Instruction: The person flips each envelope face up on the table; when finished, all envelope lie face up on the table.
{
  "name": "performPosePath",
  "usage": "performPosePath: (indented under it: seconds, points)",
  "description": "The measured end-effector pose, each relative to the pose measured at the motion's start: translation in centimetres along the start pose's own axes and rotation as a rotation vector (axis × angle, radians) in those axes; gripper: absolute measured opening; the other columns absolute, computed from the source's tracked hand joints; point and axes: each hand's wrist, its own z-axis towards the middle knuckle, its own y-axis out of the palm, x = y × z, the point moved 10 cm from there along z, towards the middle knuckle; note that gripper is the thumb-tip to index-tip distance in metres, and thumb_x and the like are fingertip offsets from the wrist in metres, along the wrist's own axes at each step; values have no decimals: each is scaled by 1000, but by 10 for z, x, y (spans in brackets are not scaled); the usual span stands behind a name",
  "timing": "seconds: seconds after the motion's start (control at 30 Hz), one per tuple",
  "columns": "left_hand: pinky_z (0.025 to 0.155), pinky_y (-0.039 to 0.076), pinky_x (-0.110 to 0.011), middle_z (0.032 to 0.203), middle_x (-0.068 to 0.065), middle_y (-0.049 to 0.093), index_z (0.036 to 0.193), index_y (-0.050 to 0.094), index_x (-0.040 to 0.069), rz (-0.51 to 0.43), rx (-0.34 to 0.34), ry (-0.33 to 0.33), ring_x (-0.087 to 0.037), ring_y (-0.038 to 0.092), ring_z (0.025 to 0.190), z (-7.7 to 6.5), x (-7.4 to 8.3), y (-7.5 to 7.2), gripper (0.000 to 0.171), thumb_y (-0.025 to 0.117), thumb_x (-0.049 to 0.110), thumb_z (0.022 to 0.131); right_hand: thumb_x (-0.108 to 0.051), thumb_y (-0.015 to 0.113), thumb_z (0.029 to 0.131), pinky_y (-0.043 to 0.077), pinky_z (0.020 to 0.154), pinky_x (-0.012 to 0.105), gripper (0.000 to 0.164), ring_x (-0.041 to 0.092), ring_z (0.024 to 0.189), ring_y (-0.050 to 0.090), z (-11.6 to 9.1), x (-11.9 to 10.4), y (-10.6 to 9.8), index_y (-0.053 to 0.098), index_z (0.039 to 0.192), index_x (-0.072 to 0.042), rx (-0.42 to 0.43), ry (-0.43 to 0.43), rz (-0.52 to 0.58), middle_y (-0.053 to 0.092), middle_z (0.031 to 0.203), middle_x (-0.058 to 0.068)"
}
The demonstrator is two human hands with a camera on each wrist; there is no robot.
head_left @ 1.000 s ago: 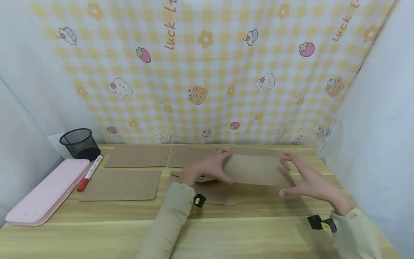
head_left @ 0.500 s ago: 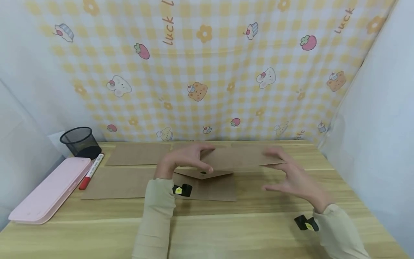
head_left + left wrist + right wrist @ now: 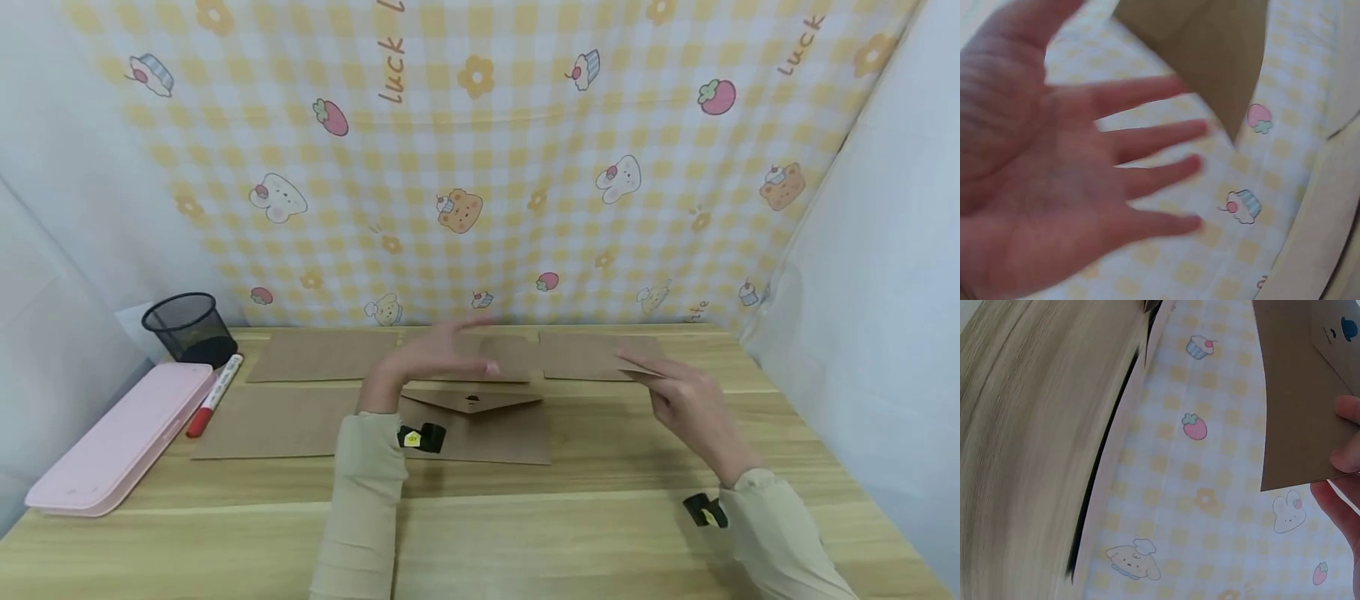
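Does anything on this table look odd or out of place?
The front row's right envelope: its pointed flap shows, while the others lying there look plain. The marker also lies outside the cup.

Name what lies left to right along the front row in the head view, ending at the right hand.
Pink case, red-and-white marker, plain brown envelope, brown envelope with pointed flap, right hand.
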Motion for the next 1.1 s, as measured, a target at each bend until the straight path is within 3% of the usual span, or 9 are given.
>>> performPosePath:
  seconds: [0.1,0.17,0.3,0.43,0.57,0.73,0.83,0.97,1.1]
  points:
    - [104,27,-50,142,-1,40,113,56,14,-127,213,66,-24,33,130,-6,2,-29,37,63,40,87,24,53,62,27,45,17,49,9,58,49,-1,3,-2,72,99,0,16,10,-31,62,119,5]
    - [104,28,-49,139,-4,43,95,55,8,-180,273,104,-25,37,128,-10,2,-40,28,59,36,91,24,53,62,27,45,17,53,8,55,43,-2,5,-3,71,105,-2,25,16,-34,62,120,5]
    - [105,25,-48,143,-1,39,87,61,6,-131,188,157,-21,29,133,-11,6,-36,22,61,27,91,24,54,63,23,43,16,55,5,48,31,-4,11,-4,71,107,-5,45,31,-14,63,118,4]
    - [108,16,-48,148,7,30,108,68,13,-35,44,199,-8,10,138,-6,11,-18,24,68,22,86,22,57,66,24,42,15,51,3,47,27,-5,14,-3,72,105,-7,45,46,13,66,111,7]
    - [109,13,-50,147,8,32,121,63,19,5,-26,191,-6,6,138,0,10,-3,40,71,24,83,20,55,68,24,41,15,48,0,47,23,-4,15,5,73,103,-9,-15,69,22,69,102,9]
    - [105,24,-49,134,9,48,123,62,24,17,-9,122,-14,30,132,7,2,3,41,70,30,84,20,59,72,26,39,17,47,-2,45,18,-5,26,16,71,107,-10,-115,181,66,64,67,3]
    - [91,42,-40,123,6,57,120,64,20,13,33,110,-16,53,109,14,0,3,33,66,27,87,17,60,78,29,38,19,44,-2,42,23,-6,36,20,68,112,-9,-148,275,130,55,63,-3]
    - [67,48,-30,104,3,64,108,70,15,6,115,100,-15,57,79,23,1,2,19,63,17,90,14,55,84,43,43,19,37,3,51,50,-11,45,26,66,113,-6,-190,375,243,60,74,2]
    - [64,49,-27,94,5,66,101,72,15,74,158,60,-13,57,73,30,1,10,15,64,15,89,14,51,85,46,45,22,35,8,59,56,-16,51,32,65,112,-3,-260,465,279,60,73,3]
